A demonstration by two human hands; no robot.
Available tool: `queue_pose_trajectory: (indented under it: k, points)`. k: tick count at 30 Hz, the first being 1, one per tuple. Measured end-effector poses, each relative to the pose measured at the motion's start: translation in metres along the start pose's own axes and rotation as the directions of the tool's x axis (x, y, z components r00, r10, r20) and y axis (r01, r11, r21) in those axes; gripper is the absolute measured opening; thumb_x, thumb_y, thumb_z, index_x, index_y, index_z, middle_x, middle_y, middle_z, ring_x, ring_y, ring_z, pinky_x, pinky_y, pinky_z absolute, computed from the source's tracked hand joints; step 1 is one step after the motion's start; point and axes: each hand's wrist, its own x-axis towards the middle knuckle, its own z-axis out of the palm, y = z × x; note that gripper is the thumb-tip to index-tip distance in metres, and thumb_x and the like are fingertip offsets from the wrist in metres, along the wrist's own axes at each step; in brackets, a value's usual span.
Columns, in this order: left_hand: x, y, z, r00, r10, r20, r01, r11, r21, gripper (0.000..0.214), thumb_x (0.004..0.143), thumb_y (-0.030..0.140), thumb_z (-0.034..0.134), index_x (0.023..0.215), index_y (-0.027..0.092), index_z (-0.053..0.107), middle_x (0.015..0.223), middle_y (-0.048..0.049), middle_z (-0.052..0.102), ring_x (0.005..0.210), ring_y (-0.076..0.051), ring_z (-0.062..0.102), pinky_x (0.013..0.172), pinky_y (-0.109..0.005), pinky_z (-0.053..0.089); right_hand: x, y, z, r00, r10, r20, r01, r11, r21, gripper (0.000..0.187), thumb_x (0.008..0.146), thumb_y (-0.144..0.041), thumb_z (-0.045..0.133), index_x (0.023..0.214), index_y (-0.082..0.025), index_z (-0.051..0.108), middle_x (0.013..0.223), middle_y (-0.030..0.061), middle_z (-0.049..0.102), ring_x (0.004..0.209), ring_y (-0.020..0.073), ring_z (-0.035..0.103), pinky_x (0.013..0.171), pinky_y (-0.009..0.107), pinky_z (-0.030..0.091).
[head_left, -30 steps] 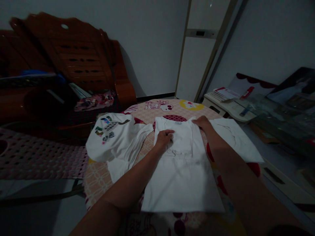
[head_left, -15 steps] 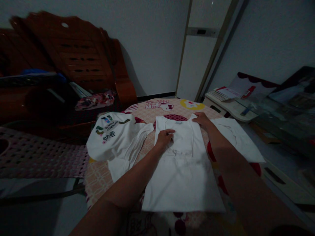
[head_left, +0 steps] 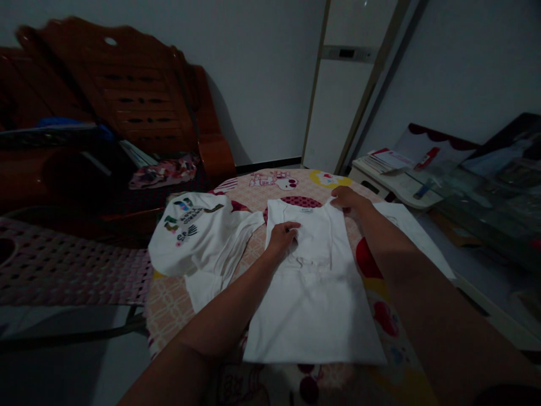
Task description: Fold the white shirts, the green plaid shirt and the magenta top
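White shirt (head_left: 315,316) ran lengthwise outward, neckline (head_left: 306,211) far. Right hand (head_left: 343,197) pinched its right shoulder (head_left: 337,219); left hand (head_left: 284,235) (nearer) touched it, grip unclear.

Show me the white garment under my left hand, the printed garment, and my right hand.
White garment (head_left: 316,299): head view, on its lower half.
Printed garment (head_left: 207,248): head view, on plain cloth below its print.
Right hand (head_left: 348,198): head view, on the back of the hand.

Both forearms (head_left: 226,310) stretch forward; the left grip (head_left: 283,237) is half curled, the right grip (head_left: 346,198) (reaching farther) pinches.
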Motion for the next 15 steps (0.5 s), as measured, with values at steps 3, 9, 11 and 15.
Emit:
queue_pose_trajectory:
  k: [3,9,11,15]
  points:
    - [-0.002,0.003,0.001,1.0,-0.02,-0.007,0.02,1.0,-0.006,0.033,0.07,0.012,0.059,0.096,0.01,0.079,0.064,-0.0031,0.067,0.054,-0.01,0.055,0.056,-0.021,0.042,0.001,0.005,0.003,0.998,0.001,-0.057,-0.007,0.995,-0.104,0.02,0.081,-0.023,0.069,0.096,-0.012,0.075,0.106,0.0176,0.073,0.105,0.0267,0.067,0.084,0.029,0.05]
    - [-0.002,0.003,0.0,1.0,-0.015,0.007,0.015,1.0,-0.01,0.034,0.07,0.012,0.059,0.097,0.01,0.079,0.064,-0.0027,0.067,0.054,-0.009,0.054,0.056,-0.021,0.042,-0.004,0.007,0.016,0.994,-0.11,0.001,0.107,0.966,-0.234,0.026,0.086,-0.023,0.064,0.107,-0.015,0.076,0.119,0.0166,0.072,0.116,0.0289,0.064,0.095,0.034,0.049]
    - [-0.001,0.001,0.0,1.0,0.001,0.011,-0.001,1.0,0.006,0.033,0.07,0.013,0.06,0.096,0.011,0.08,0.066,-0.003,0.067,0.056,-0.01,0.055,0.057,-0.021,0.042,-0.005,0.005,0.019,0.993,-0.111,0.05,0.12,0.967,-0.223,0.032,0.082,-0.016,0.064,0.112,-0.015,0.075,0.117,0.0158,0.073,0.115,0.0282,0.065,0.095,0.034,0.049]
    - [0.001,-0.003,0.0,1.0,0.007,0.012,-0.007,1.0,0.019,0.033,0.07,0.014,0.06,0.097,0.012,0.08,0.067,-0.0034,0.068,0.057,-0.01,0.057,0.057,-0.021,0.042,-0.003,0.002,0.019,0.998,-0.062,0.018,0.064,0.983,-0.174,0.037,0.074,-0.008,0.067,0.11,-0.013,0.076,0.115,0.0199,0.073,0.115,0.0315,0.067,0.095,0.038,0.051]
